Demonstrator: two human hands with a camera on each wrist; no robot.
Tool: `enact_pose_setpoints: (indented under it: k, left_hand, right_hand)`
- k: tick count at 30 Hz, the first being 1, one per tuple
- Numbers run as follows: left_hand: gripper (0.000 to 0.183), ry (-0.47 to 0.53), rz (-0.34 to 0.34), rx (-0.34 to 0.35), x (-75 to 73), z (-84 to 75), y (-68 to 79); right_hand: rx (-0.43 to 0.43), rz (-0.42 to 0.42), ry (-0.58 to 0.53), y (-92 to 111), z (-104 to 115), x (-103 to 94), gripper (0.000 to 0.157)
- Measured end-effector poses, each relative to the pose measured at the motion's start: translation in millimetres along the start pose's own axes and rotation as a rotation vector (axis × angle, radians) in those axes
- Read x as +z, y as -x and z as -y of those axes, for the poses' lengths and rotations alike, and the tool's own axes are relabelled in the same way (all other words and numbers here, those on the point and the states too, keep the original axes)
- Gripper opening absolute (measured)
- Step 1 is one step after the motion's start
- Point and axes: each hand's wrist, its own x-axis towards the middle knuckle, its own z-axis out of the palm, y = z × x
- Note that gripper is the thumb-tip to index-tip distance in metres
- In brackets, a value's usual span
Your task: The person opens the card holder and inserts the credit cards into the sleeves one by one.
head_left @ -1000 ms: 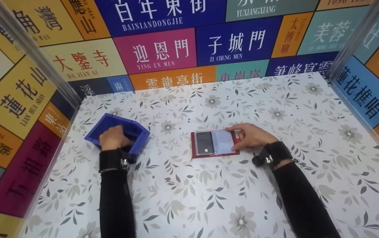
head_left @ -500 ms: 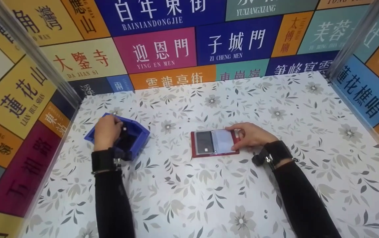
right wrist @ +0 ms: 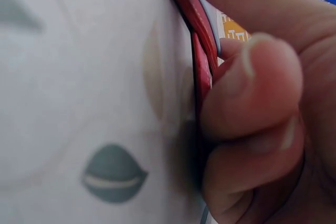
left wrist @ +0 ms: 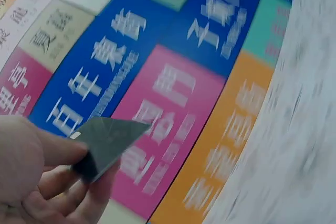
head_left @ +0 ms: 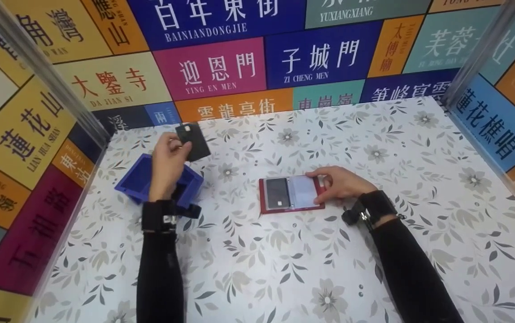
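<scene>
Between thumb and fingers my left hand [head_left: 168, 161] pinches a dark bank card [head_left: 198, 146] with a small chip, raised over the far side of a blue box [head_left: 132, 178]. The left wrist view shows the same card tilted in the fingertips. A red card holder [head_left: 263, 197] lies spread on the table, with another dark card [head_left: 278, 192] in its left clear sleeve and a pale right sleeve [head_left: 304, 192]. My right hand [head_left: 345, 183] grips the holder's right edge. In the right wrist view, curled fingers meet the red cover [right wrist: 203, 56]. My left wrist partly hides the box's inside.
A floral-patterned cloth [head_left: 257, 260] covers the table. Behind it and along both sides rise panels [head_left: 221, 67] printed with coloured place names, with clear corner posts [head_left: 482, 54] between them.
My left hand has come up out of the blue box and moved right, bringing the dark bank card into full view. My right hand and the card holder have stayed in place.
</scene>
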Motion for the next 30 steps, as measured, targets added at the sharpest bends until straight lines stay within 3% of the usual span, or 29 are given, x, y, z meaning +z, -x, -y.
enact_pose_setpoints:
  k: [3, 6, 10, 14, 17, 23, 30]
  left_hand:
    - [0.027, 0.19, 0.13, -0.054, 33.8, 1.6, 7.2]
    - [0.036, 0.254, 0.25, -0.107, 70.5, 9.1, 18.7]
    - [0.046, 0.201, 0.372, -0.124, 121.0, 22.7, 40.7]
    - [0.049, 0.065, 0.442, -0.056, 154.3, 33.1, 60.5]
    - [0.047, -0.009, 0.454, -0.018, 163.8, 37.2, 68.7]
    - [0.043, -0.016, 0.42, -0.04, 170.7, 37.3, 75.6]
    - [0.044, -0.038, 0.462, -0.037, 171.9, 30.1, 79.2]
  right_hand:
    - [-0.004, 0.002, 0.004, 1, 0, -0.1, 0.09]
    - [-0.022, 0.002, 0.011, 2, -1, -0.6, 0.089]
    - [-0.034, 0.001, 0.016, 2, -2, -0.7, 0.09]
    - [-0.033, -0.001, 0.021, 1, -2, -0.9, 0.089]
    - [-0.023, -0.002, 0.016, 0, -1, -1.1, 0.089]
    - [0.006, 0.009, -0.009, 1, 0, -0.7, 0.09]
    - [0.014, 0.007, -0.02, 1, 1, -0.7, 0.089]
